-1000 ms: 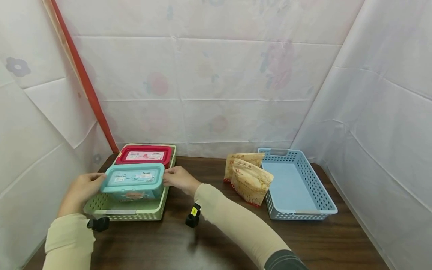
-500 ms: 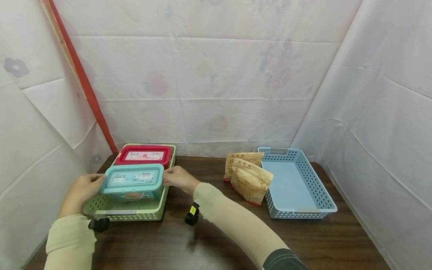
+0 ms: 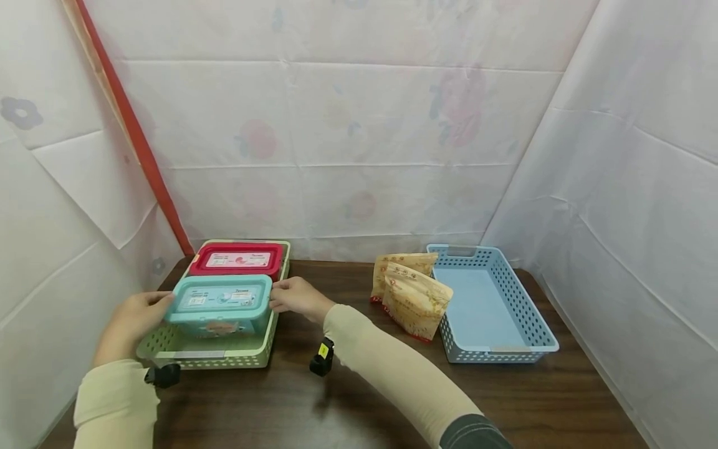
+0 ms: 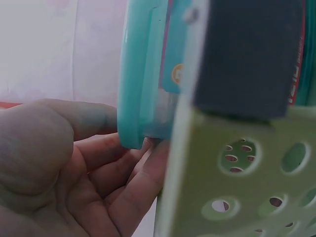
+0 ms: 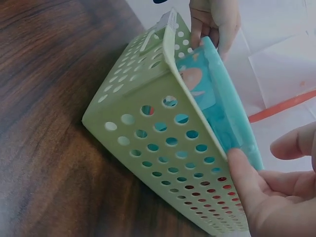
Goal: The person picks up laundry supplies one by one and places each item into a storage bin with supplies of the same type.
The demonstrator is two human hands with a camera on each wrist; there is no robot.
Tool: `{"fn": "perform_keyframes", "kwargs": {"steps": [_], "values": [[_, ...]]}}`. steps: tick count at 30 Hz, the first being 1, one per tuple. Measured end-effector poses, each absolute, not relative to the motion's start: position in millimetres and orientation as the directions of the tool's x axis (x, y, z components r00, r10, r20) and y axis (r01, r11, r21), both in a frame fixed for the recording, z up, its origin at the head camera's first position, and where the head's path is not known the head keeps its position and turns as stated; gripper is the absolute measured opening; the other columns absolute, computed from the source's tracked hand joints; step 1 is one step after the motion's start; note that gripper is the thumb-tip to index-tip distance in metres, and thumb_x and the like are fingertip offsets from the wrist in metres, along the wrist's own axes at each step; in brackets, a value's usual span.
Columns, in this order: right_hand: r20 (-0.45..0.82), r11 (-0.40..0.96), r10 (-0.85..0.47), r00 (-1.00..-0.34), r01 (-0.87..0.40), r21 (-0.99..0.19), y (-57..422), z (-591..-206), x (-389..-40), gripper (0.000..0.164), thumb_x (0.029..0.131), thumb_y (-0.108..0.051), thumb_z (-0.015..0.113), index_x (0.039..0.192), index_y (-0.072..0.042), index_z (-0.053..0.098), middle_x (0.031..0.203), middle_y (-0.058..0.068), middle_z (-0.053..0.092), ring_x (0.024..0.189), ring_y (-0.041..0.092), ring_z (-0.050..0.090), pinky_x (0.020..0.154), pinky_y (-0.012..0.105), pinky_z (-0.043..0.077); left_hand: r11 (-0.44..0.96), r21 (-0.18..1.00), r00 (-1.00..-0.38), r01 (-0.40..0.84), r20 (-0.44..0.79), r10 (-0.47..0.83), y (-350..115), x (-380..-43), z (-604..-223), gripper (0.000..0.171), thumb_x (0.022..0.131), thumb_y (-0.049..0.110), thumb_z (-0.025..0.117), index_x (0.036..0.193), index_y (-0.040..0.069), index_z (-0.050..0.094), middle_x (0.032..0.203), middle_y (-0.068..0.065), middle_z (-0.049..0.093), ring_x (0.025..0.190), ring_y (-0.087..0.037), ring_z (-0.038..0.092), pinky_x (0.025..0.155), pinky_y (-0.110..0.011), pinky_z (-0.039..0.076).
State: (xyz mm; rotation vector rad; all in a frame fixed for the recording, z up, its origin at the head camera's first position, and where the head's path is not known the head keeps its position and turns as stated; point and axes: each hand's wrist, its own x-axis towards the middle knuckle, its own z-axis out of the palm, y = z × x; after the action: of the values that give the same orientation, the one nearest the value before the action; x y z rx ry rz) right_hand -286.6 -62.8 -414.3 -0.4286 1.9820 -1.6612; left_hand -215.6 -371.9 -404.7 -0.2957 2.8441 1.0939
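A teal lidded plastic box [image 3: 221,293] with a label on its lid sits in the front half of the green basket [image 3: 207,362], its lid level with or above the rim. My left hand [image 3: 131,321] holds the box's left end, thumb on the lid and fingers tucked under its edge. At the other end, my right hand [image 3: 297,298] has its fingers on the lid's corner. In the right wrist view, one digit of the right hand [image 5: 286,187] stands off the lid while the others touch the rim. Behind lies a red lidded box [image 3: 241,257] in the same basket.
Two beige pouches [image 3: 417,299] with red bottoms stand right of centre, leaning toward a blue perforated basket [image 3: 488,305]. All rests on a dark wooden table [image 3: 359,399]. White patterned sheeting [image 3: 359,143] encloses the back and sides, with a red strip at left.
The box and both hands stay nearly where they were. The whole head view has shifted very slightly left.
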Motion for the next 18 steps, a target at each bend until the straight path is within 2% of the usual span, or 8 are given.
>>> {"fn": "perform_keyframes", "kwargs": {"steps": [7,14,18], "values": [[-0.183,0.19,-0.556,-0.811,0.09,-0.978,-60.3,-416.5,-287.7,0.043,0.102,-0.011,0.052,0.14,0.009,0.051,0.111,0.012,0.069,0.101,0.021,0.069,0.096,0.045,0.051,0.739,0.638,-0.976,-0.215,-0.125,-0.176,-370.1,-215.4,-405.6,0.07,0.107,0.043,0.035,0.139,-0.019,0.04,0.131,-0.043,0.044,0.105,-0.049,0.05,0.082,-0.062,0.045],[-0.194,0.176,-0.568,-0.8,0.112,-0.978,-60.3,-419.4,-288.6,0.043,0.104,-0.01,0.049,0.142,0.009,0.048,0.101,0.01,0.069,0.092,0.02,0.07,0.087,0.038,0.056,0.748,0.632,-0.977,-0.203,-0.08,-0.197,-368.7,-214.4,-409.4,0.067,0.107,0.042,0.037,0.138,-0.017,0.044,0.132,-0.043,0.044,0.107,-0.05,0.048,0.085,-0.065,0.043],[-0.192,0.133,-0.58,-0.792,0.14,-0.981,-60.1,-423.3,-289.2,0.044,0.104,-0.008,0.048,0.145,0.009,0.045,0.101,0.01,0.067,0.091,0.02,0.069,0.084,0.033,0.057,0.742,0.636,-0.972,-0.21,-0.057,-0.227,-367.5,-214.1,-412.3,0.065,0.106,0.042,0.038,0.138,-0.015,0.046,0.134,-0.043,0.043,0.11,-0.052,0.047,0.086,-0.068,0.041]]}}
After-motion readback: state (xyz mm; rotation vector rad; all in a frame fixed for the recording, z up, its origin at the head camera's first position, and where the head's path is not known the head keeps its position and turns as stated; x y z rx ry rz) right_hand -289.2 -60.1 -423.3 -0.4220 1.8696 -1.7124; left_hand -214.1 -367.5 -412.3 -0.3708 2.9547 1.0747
